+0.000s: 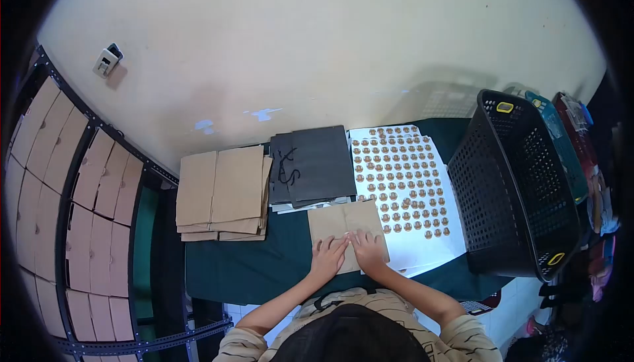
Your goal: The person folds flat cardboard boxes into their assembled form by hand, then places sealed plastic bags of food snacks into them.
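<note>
A flat brown kraft paper bag (360,217) with a fold line down its middle lies at the table's front, before my body. My left hand (328,257) rests on its lower left part, fingers spread on the paper. On the right side of that fold, my right hand (368,251) also lies with fingers apart. The index fingertips of both hands come together near the bag's centre; whatever is beneath them is too small to make out. Just right of the bag are white sheets (422,256) bearing rows of round brown stickers (398,185), partly under the bag's edge.
Stacked brown kraft bags (221,190) lie at the left, beside black paper bags (320,164) with black cord handles. A tall black perforated basket (495,190) stands at the right on the dark green tablecloth (244,273). Left of the table, a metal rack (66,230) holds several cardboard boxes.
</note>
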The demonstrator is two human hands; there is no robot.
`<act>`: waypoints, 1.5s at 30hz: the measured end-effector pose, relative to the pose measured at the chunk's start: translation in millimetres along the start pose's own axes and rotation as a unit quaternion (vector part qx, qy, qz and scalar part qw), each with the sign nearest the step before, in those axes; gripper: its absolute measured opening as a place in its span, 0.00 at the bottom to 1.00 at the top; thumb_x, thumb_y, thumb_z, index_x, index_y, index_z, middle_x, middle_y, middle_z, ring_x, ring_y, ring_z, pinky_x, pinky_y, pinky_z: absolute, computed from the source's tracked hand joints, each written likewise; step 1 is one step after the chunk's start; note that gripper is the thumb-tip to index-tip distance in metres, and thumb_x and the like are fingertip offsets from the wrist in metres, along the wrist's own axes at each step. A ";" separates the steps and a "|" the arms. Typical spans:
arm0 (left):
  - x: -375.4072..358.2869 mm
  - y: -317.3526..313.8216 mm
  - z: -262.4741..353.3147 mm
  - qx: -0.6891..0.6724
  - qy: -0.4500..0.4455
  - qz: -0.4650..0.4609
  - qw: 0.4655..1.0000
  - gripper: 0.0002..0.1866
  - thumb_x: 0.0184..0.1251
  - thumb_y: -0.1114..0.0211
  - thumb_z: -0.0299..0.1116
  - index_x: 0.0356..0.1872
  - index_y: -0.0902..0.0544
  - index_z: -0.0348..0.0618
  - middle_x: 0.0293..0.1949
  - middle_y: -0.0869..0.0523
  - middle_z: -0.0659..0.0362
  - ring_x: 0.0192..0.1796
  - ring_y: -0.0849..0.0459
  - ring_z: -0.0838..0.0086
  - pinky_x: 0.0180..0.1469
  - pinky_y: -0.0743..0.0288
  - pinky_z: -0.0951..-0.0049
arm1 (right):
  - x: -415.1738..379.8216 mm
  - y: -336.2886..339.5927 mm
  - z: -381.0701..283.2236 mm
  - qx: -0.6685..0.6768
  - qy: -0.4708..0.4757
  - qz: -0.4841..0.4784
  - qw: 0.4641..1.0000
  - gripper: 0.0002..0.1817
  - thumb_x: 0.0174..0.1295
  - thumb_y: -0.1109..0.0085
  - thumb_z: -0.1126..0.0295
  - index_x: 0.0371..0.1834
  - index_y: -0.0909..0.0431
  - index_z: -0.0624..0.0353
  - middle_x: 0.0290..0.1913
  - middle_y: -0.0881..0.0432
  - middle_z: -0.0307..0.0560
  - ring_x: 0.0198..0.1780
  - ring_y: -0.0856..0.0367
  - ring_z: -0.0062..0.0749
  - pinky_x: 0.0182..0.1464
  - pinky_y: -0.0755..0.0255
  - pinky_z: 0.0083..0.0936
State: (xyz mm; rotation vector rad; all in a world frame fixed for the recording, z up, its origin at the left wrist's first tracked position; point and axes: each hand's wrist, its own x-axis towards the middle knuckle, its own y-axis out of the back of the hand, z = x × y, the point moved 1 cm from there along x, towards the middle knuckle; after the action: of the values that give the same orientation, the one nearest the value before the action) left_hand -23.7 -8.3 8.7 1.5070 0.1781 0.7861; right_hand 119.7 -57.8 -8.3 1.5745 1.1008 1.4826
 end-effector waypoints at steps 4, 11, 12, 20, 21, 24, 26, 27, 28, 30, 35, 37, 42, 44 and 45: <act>-1.8 -0.6 -0.5 -0.020 0.010 -0.004 1.000 0.22 0.55 0.41 0.35 0.54 0.27 0.54 0.56 0.26 0.72 0.55 0.31 0.72 0.60 0.52 0.59 | 2.8 1.8 -1.7 -0.033 0.007 -0.051 0.998 0.23 0.51 0.48 0.67 0.52 0.29 0.60 0.47 0.28 0.45 0.43 0.30 0.33 0.41 0.39 0.34; -4.9 -2.5 3.7 -0.003 0.027 -0.018 0.999 0.25 0.57 0.44 0.35 0.59 0.31 0.54 0.60 0.30 0.72 0.58 0.33 0.71 0.58 0.48 0.57 | -9.1 6.1 -3.4 -0.007 0.008 -0.041 0.999 0.23 0.52 0.45 0.62 0.50 0.28 0.61 0.51 0.30 0.49 0.48 0.31 0.34 0.45 0.39 0.38; -3.4 -2.4 2.1 -0.019 0.028 -0.013 0.999 0.25 0.57 0.44 0.35 0.59 0.31 0.54 0.60 0.30 0.71 0.57 0.33 0.70 0.58 0.47 0.57 | -5.9 1.9 -3.9 -0.028 -0.001 -0.050 0.998 0.21 0.52 0.44 0.63 0.50 0.27 0.59 0.54 0.31 0.52 0.50 0.31 0.36 0.44 0.39 0.38; -20.5 7.5 -4.9 -0.133 0.154 0.008 0.979 0.31 0.57 0.40 0.42 0.61 0.36 0.44 0.59 0.32 0.51 0.61 0.37 0.58 0.62 0.48 0.55 | 19.3 8.5 11.2 0.174 -0.117 0.010 0.978 0.23 0.53 0.43 0.62 0.50 0.31 0.61 0.52 0.33 0.56 0.54 0.35 0.46 0.54 0.49 0.44; -23.8 6.9 -5.0 -0.131 0.154 0.014 0.979 0.31 0.57 0.40 0.42 0.61 0.36 0.44 0.59 0.32 0.51 0.61 0.37 0.58 0.62 0.48 0.55 | 23.2 9.6 8.9 0.144 -0.157 0.032 0.977 0.27 0.51 0.42 0.59 0.53 0.33 0.61 0.53 0.34 0.56 0.55 0.37 0.47 0.55 0.50 0.45; -44.3 -9.5 -11.1 -0.125 0.302 0.071 0.943 0.40 0.54 0.36 0.46 0.64 0.44 0.36 0.60 0.36 0.40 0.63 0.37 0.55 0.64 0.48 0.55 | 35.4 6.2 7.3 0.111 -0.197 0.021 0.974 0.37 0.47 0.39 0.51 0.56 0.38 0.62 0.58 0.38 0.58 0.58 0.41 0.50 0.58 0.53 0.49; -57.6 -51.6 -27.1 -0.459 0.365 0.066 0.807 0.44 0.55 0.36 0.49 0.64 0.49 0.34 0.59 0.35 0.38 0.62 0.34 0.55 0.63 0.43 0.61 | 35.5 -4.8 6.4 0.092 -0.186 0.009 0.978 0.35 0.49 0.39 0.53 0.56 0.37 0.62 0.57 0.38 0.58 0.57 0.40 0.50 0.57 0.51 0.48; -52.2 -32.7 -24.9 -0.476 0.369 0.016 0.798 0.44 0.57 0.37 0.49 0.64 0.50 0.33 0.58 0.33 0.39 0.60 0.31 0.55 0.60 0.38 0.67 | 34.5 -7.6 6.9 0.100 -0.189 0.018 0.977 0.33 0.49 0.38 0.58 0.56 0.38 0.62 0.57 0.38 0.58 0.57 0.40 0.51 0.57 0.48 0.46; -53.1 -30.6 -26.7 -0.477 0.373 0.023 0.795 0.44 0.57 0.37 0.49 0.64 0.50 0.33 0.58 0.33 0.39 0.60 0.31 0.55 0.60 0.38 0.67 | 32.6 -12.5 10.0 0.100 -0.181 0.016 0.978 0.33 0.49 0.38 0.58 0.56 0.38 0.62 0.57 0.38 0.58 0.57 0.40 0.51 0.57 0.48 0.46; -53.3 -34.2 -27.4 -0.501 0.385 -0.005 0.775 0.46 0.56 0.37 0.49 0.65 0.53 0.31 0.56 0.30 0.40 0.59 0.30 0.57 0.60 0.39 0.68 | 30.2 -18.0 23.0 0.195 -0.272 0.048 0.941 0.34 0.47 0.36 0.63 0.57 0.39 0.63 0.57 0.38 0.60 0.58 0.41 0.52 0.58 0.47 0.44; -56.2 -42.5 -27.3 -0.580 0.396 0.023 0.712 0.48 0.56 0.36 0.50 0.66 0.55 0.33 0.60 0.34 0.43 0.62 0.34 0.61 0.62 0.41 0.69 | -17.6 -58.9 65.3 0.407 -0.363 0.094 0.833 0.38 0.52 0.37 0.67 0.63 0.47 0.69 0.61 0.40 0.57 0.61 0.40 0.48 0.63 0.47 0.36; -57.0 -39.5 -25.3 -0.612 0.406 0.008 0.679 0.49 0.56 0.36 0.50 0.67 0.57 0.37 0.63 0.39 0.47 0.64 0.38 0.64 0.63 0.43 0.71 | -33.6 -65.8 72.1 0.568 -0.420 0.000 0.707 0.37 0.58 0.43 0.61 0.64 0.48 0.68 0.61 0.38 0.55 0.61 0.37 0.42 0.63 0.44 0.31; -68.8 -43.3 -26.2 -0.668 0.406 -0.016 0.623 0.49 0.58 0.38 0.49 0.68 0.62 0.39 0.67 0.46 0.50 0.68 0.45 0.66 0.65 0.48 0.71 | -54.7 -13.3 39.7 0.759 -0.376 -0.109 0.520 0.35 0.63 0.51 0.54 0.65 0.48 0.67 0.61 0.35 0.52 0.62 0.37 0.35 0.62 0.43 0.28; -80.1 -16.1 -20.7 -0.687 0.433 -0.015 0.584 0.50 0.58 0.38 0.48 0.68 0.63 0.39 0.68 0.49 0.50 0.69 0.48 0.67 0.66 0.52 0.73 | -57.6 3.1 28.5 0.756 -0.387 -0.137 0.509 0.33 0.64 0.52 0.57 0.66 0.48 0.65 0.62 0.36 0.52 0.63 0.39 0.35 0.63 0.43 0.30; -92.5 -14.0 -19.2 -0.703 0.418 0.003 0.575 0.48 0.59 0.39 0.48 0.69 0.61 0.40 0.68 0.49 0.51 0.69 0.50 0.68 0.67 0.54 0.73 | -58.1 16.2 18.5 0.762 -0.357 -0.136 0.523 0.34 0.63 0.51 0.56 0.66 0.49 0.64 0.64 0.39 0.51 0.65 0.41 0.35 0.64 0.46 0.31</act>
State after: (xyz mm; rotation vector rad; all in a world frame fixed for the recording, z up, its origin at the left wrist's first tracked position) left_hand -98.7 -42.7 -39.4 -0.4783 0.1566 1.1419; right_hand 141.0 -116.4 -18.5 2.3729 1.9998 -0.9376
